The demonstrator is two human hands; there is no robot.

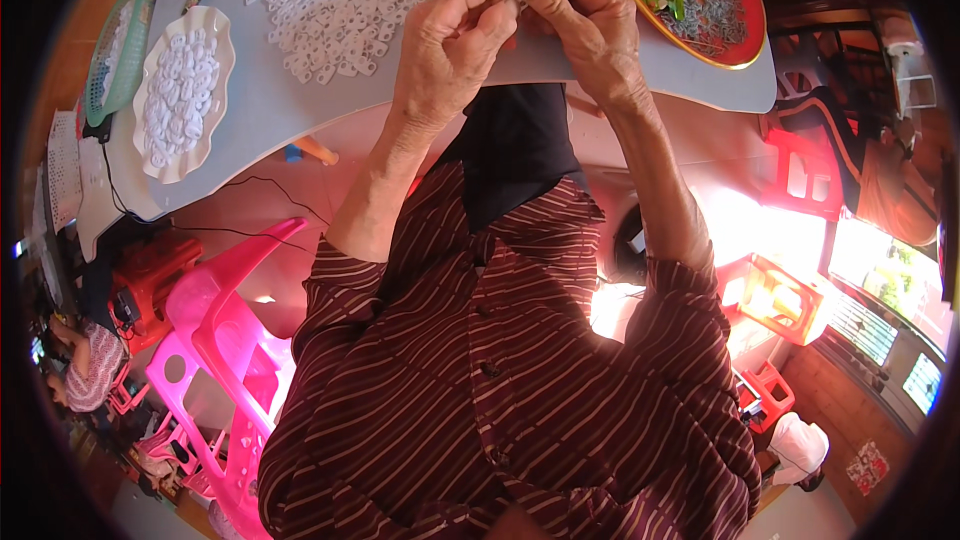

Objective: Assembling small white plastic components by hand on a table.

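Both hands meet above the near edge of the bench (250,110). The left hand (450,45) and the right hand (585,30) pinch together one small piece (518,2) between their fingertips; each grip is closed on it. I judge the step is joining or fitting this tiny part. The next move seems to call for fine finger pressure and steady alignment. The piece is almost fully covered by fingers, so its shape is unclear. A heap of white plastic pieces (340,0) lies behind the hands, a white dish (215,35) near the left edge, and a red tray (745,40) at the right corner.
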